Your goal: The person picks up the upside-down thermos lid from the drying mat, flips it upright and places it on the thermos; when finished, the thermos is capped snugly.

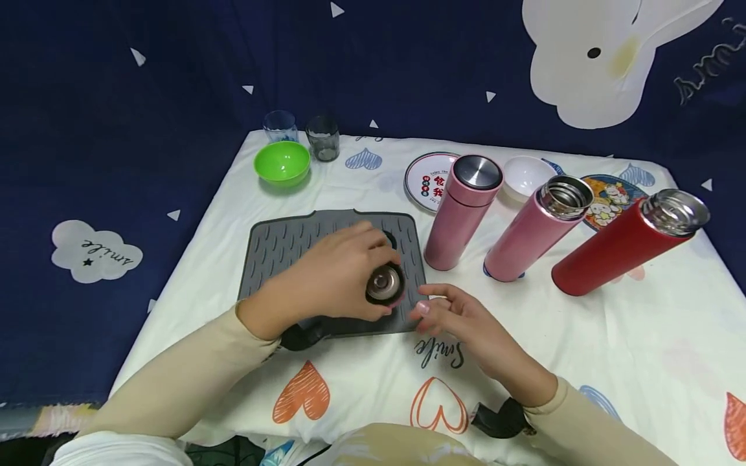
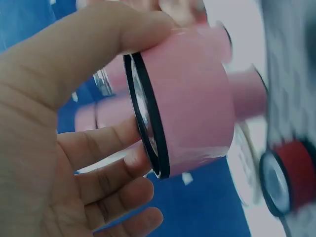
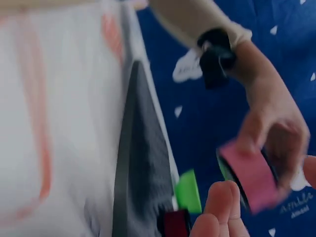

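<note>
Left hand (image 1: pixel 335 272): fingers and thumb grasping a pink lid (image 2: pixel 192 103) by its side. Lid: short round drum, smooth glossy skin, black rim, shiny metal within; held clear above the grey mat, in front of the right hand's fingertips.

Right hand (image 1: pixel 466 323): released, fingers loosely bent, just beside the pink lid.

Grey mat (image 1: pixel 280 259): beneath the left hand; flat rectangle, rounded corners, rows of short raised ridges.

Red lid (image 2: pixel 298 170): on the mat, just beyond the left hand; round, black rim, pale metal face.

Capped pink bottle (image 1: pixel 463 213): beyond the right hand; smooth cylinder, brushed metal top, closed, contents hidden.

Open pink bottle (image 1: pixel 519 243): beyond the right hand and to its right; bare steel neck, contents cannot be told.

Red bottle (image 1: pixel 620 249): farther right of the right hand; tall cylinder, wide steel mouth, contents likewise unclear.

Green bowl (image 1: pixel 282 165): beyond the left hand, to its left; round, glossy, inner wall in view.

Blue-tinted glass (image 1: pixel 281 126) and grey glass (image 1: pixel 323 139): behind the green bowl, farther from the left hand; see-through.

White bowl (image 1: pixel 527 176): behind the pink bottles, well beyond the right hand; round, smooth.

White cloth (image 1: pixel 670 323): under all, creased, heart-printed.
</note>
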The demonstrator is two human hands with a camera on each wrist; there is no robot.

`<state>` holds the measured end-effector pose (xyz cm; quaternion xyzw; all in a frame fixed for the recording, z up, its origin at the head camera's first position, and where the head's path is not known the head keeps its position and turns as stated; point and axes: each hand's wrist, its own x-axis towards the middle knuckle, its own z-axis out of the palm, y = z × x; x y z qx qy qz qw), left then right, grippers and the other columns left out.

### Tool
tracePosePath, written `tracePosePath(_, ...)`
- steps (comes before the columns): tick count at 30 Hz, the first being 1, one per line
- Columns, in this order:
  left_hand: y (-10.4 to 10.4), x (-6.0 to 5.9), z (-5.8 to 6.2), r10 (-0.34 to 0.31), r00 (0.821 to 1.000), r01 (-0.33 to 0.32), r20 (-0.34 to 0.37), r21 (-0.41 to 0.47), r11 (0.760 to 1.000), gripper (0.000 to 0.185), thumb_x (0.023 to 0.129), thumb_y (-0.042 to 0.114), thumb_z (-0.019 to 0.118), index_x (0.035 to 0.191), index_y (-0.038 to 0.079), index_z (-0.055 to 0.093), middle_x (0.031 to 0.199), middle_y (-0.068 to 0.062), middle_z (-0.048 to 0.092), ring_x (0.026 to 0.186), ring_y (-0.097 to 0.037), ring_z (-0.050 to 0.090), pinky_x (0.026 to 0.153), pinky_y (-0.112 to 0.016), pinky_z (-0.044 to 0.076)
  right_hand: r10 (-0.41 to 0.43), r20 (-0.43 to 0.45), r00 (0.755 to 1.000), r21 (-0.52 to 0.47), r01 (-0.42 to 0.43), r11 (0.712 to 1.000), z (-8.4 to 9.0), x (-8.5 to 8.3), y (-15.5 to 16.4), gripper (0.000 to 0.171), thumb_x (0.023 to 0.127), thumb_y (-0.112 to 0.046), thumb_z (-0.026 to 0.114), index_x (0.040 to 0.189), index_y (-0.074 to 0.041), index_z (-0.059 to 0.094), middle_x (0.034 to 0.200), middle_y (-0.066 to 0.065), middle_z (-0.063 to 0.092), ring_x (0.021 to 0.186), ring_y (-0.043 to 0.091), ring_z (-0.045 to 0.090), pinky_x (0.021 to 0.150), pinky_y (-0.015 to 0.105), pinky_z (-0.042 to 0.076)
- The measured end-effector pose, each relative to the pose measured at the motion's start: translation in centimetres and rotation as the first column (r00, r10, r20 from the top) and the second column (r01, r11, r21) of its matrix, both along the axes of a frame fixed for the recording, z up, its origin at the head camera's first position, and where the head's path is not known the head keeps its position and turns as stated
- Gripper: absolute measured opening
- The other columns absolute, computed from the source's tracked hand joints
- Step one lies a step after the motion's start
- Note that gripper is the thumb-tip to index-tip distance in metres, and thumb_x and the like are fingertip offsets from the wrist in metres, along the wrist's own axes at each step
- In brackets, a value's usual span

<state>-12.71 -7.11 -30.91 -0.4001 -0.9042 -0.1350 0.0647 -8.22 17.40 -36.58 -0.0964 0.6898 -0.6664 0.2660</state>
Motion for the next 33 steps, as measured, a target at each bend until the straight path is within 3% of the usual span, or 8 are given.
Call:
tracePosePath(4, 2.2, 0.7, 0.4, -0.091, 0.996, 0.091, -0.026, -0.015, 0.996, 0.054, 0.064, 0.049, 0.084, 0.104, 0.017, 0.07, 0.094, 0.006, 0.055, 0.091, -0.014, 0.046, 0.076, -0.03, 0.044, 0.008, 0.034, 0.999, -0.041, -0.007, 0.999, 0.2, 0.1, -1.3, 0.037, 0.098, -0.024, 0.059, 0.119, 0.005, 0.049, 0.099, 0.014, 0.064, 0.084, 0.025, 0.065, 0.08, 0.034, 0.052)
tracePosePath(12, 3.3, 0.8, 0.2, -0.088, 0.995, 0.087, 0.037, 0.017, 0.996, 0.07, 0.065, 0.061, 0.081, 0.119, 0.019, 0.065, 0.104, 0.007, 0.055, 0.097, -0.012, 0.046, 0.08, -0.028, 0.044, -0.085, -0.009, 0.996, -0.018, 0.085, 0.996, 0.7, 0.2, -0.9, 0.027, 0.093, -0.014, 0.062, 0.108, 0.005, 0.049, 0.09, 0.013, 0.065, 0.077, 0.024, 0.065, 0.082, 0.036, 0.052)
tracePosePath(16, 2.6, 0.4, -0.3, -0.072, 0.98, 0.048, 0.184, 0.131, 0.99, 0.089, 0.063, 0.074, 0.074, 0.131, 0.02, 0.055, 0.112, 0.011, 0.053, 0.103, -0.006, 0.046, 0.085, -0.026, 0.045, -0.116, -0.317, 0.941, 0.044, 0.136, 0.99, 1.4, 0.8, 0.0, 0.029, 0.084, -0.005, 0.072, 0.108, -0.003, 0.057, 0.094, 0.006, 0.066, 0.08, 0.019, 0.063, 0.077, 0.029, 0.052)
tracePosePath(18, 2.2, 0.0, -0.6, -0.085, 0.959, 0.028, 0.269, 0.208, 0.978, 0.088, 0.063, 0.074, 0.075, 0.13, 0.021, 0.055, 0.111, 0.014, 0.053, 0.103, -0.002, 0.047, 0.086, -0.025, 0.045, -0.11, -0.573, 0.812, 0.099, 0.202, 0.974, 1.8, 1.1, 0.4, 0.034, 0.077, -0.003, 0.077, 0.107, -0.01, 0.063, 0.098, 0.0, 0.066, 0.085, 0.015, 0.063, 0.078, 0.026, 0.051)
tracePosePath(21, 2.0, -0.3, -1.3, -0.206, 0.918, 0.072, 0.34, 0.368, 0.927, 0.075, 0.065, 0.06, 0.084, 0.123, 0.019, 0.061, 0.108, 0.015, 0.058, 0.1, -0.003, 0.052, 0.086, -0.027, 0.046, -0.089, -0.852, 0.516, 0.093, 0.315, 0.945, 2.3, 1.6, 0.7, 0.03, 0.077, -0.013, 0.08, 0.105, -0.011, 0.068, 0.105, 0.0, 0.066, 0.096, 0.016, 0.063, 0.087, 0.022, 0.048)
tracePosePath(26, 2.8, 0.0, -1.8, -0.432, 0.838, 0.163, 0.333, 0.603, 0.781, 0.065, 0.065, 0.034, 0.092, 0.12, 0.014, 0.064, 0.107, 0.011, 0.063, 0.099, -0.009, 0.056, 0.083, -0.031, 0.05, -0.113, -0.983, 0.146, -0.06, 0.323, 0.945, 3.2, 1.7, 0.4, 0.035, 0.093, -0.032, 0.068, 0.097, 0.003, 0.067, 0.101, 0.017, 0.066, 0.095, 0.027, 0.063, 0.091, 0.02, 0.047)
tracePosePath(29, 3.3, 0.3, -1.8, -0.497, 0.797, 0.149, 0.344, 0.685, 0.713, 0.072, 0.06, 0.022, 0.095, 0.123, 0.01, 0.063, 0.112, 0.008, 0.064, 0.101, -0.012, 0.057, 0.084, -0.034, 0.051, -0.158, -0.987, -0.007, -0.153, 0.3, 0.942, 3.8, 1.6, 0.1, 0.034, 0.094, -0.028, 0.069, 0.091, 0.006, 0.067, 0.096, 0.021, 0.067, 0.087, 0.032, 0.063, 0.09, 0.024, 0.048)
tracePosePath(33, 4.0, 0.5, -1.6, -0.552, 0.755, 0.135, 0.354, 0.74, 0.659, 0.078, 0.055, 0.013, 0.096, 0.125, 0.006, 0.062, 0.117, 0.004, 0.064, 0.104, -0.015, 0.058, 0.085, -0.036, 0.051, -0.177, -0.977, -0.117, -0.204, 0.289, 0.935, 4.6, 1.7, 0.1, 0.029, 0.094, -0.024, 0.069, 0.09, 0.005, 0.069, 0.092, 0.021, 0.069, 0.082, 0.035, 0.062, 0.09, 0.028, 0.048)
